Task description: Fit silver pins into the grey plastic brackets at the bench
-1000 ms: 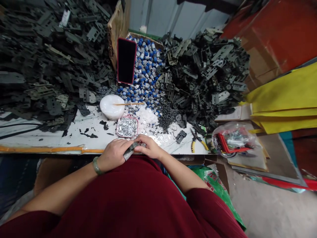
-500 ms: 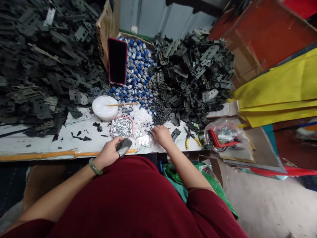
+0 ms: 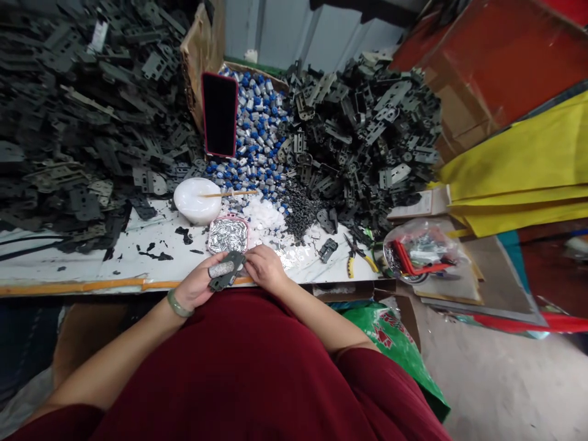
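My left hand [image 3: 196, 285], with a grey wrap on one finger and a bangle at the wrist, is closed around a dark grey slotted metal bracket [image 3: 235, 264] at the table's front edge. My right hand [image 3: 265, 267] is at the bracket's right end with its fingers pinched together; whatever small piece they hold is hidden. Just behind the hands sits a pink-rimmed tray [image 3: 247, 240] full of small silver pins. White plastic discs [image 3: 266, 219] lie in a heap beside it, with flat shiny pieces [image 3: 297, 256] to the right.
A white bowl [image 3: 195, 205] has a thin stick [image 3: 229, 194] across it. Behind are a phone [image 3: 220, 113], blue-and-silver cylinders [image 3: 257, 122] and tall heaps of dark brackets [image 3: 358, 135]. Yellow-handled pliers [image 3: 351, 263] and a loose bracket [image 3: 327, 250] lie to the right.
My right hand has moved left from the shiny pieces to the bracket. My left hand has turned the bracket so more of its flat face shows.
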A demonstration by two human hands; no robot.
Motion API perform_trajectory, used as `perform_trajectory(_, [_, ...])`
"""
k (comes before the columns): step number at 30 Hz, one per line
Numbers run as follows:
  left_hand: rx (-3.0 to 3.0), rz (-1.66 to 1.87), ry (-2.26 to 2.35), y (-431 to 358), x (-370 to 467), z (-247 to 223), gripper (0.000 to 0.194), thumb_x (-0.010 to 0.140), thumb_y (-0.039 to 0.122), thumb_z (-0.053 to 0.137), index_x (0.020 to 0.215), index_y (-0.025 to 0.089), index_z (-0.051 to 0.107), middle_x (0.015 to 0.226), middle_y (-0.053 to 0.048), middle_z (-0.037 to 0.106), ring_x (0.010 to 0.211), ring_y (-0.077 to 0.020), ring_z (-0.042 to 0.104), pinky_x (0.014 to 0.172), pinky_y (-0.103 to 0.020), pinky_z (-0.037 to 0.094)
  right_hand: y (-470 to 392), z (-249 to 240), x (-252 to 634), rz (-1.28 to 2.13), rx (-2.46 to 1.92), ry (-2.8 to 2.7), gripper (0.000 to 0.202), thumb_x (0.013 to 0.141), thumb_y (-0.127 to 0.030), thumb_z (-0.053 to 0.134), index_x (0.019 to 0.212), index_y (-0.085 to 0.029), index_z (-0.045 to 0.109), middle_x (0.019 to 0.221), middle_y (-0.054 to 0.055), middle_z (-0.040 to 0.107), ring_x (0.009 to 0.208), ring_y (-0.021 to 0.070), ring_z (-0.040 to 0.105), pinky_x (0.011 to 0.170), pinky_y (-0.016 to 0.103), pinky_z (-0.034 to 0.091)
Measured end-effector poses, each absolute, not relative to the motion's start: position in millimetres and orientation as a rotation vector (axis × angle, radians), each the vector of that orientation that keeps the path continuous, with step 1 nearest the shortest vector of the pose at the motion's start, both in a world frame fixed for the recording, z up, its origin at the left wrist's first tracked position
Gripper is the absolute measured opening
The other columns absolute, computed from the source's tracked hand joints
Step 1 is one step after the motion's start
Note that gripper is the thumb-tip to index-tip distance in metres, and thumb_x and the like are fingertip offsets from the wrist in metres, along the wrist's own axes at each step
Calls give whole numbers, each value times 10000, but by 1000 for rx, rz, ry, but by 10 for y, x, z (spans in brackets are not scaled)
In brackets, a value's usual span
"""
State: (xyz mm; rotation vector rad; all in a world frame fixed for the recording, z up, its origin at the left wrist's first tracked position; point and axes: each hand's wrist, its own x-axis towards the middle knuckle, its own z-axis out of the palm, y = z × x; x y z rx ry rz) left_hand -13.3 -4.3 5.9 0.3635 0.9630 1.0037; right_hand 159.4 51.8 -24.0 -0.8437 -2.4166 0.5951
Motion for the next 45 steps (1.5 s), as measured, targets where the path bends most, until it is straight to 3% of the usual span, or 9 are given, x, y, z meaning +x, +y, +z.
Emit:
perform_trajectory(5, [418,974,976,-64,-110,101,347,615,323,789,872,149,634,723,-10,621,645,-115,552,612,-228,437,466,-310,1585,759,-904,-2315,263,908,-183,429,1049,-158,650,956,118,651,920,200,566,801,345,481])
perform_trajectory(10, [636,908,1190,-58,-42,146,346,590,298,786,834,157,586,709,4,622,634,-124,547,567,-232,417,573,-199,1627,1120,-1196,-1902,210,899,-297,494,934,-157,647,827,61,657,768,166,596,715,301,487])
perform_trajectory(13, [745,882,1277,-51,-26,137,309,606,310,752,795,168,553,715,0,627,660,-147,568,594,-259,432,614,-38,1643,1238,-1138,-1886,196,901,-326,504,888,-163,612,793,35,641,718,146,581,673,278,475])
perform_trajectory(17, [885,861,1317,-49,-21,84,272,606,301,717,762,186,526,706,13,607,685,-157,575,638,-279,443,550,72,1581,909,-894,-2293,166,912,-267,501,828,-172,609,896,77,624,884,184,534,803,335,437])
perform_trajectory(20, [979,830,1392,-60,-27,17,214,643,283,648,791,191,523,725,6,607,682,-164,571,626,-285,436,498,37,1525,633,-868,-2479,181,925,-243,472,831,-179,613,927,95,608,910,204,488,802,353,412])
perform_trajectory(27, [1211,718,1511,-69,-84,-88,159,694,226,555,849,197,536,775,-13,621,733,-195,558,702,-326,426,494,-47,1502,704,-927,-2460,179,919,-243,482,795,-170,588,882,83,577,865,187,500,769,313,428])
perform_trajectory(32, [983,795,1279,-38,-55,7,192,755,344,577,867,189,603,841,-22,645,831,-204,558,762,-320,433,733,-115,1737,1082,-1083,-2234,191,846,-346,613,927,-176,583,857,27,593,770,142,554,694,258,444])
perform_trajectory(39, [509,960,1142,-32,-5,17,296,685,424,684,811,156,679,776,-23,665,713,-154,556,689,-273,439,1149,-329,2236,335,-1565,-2400,97,841,-248,607,866,-175,664,846,93,613,837,216,542,745,320,415])
perform_trajectory(45, [715,949,1240,-24,-27,43,329,730,474,630,853,172,670,817,-38,677,766,-186,578,726,-306,448,1158,-360,2231,446,-1592,-2337,161,855,-197,550,749,-176,669,804,90,619,813,195,549,724,297,418])
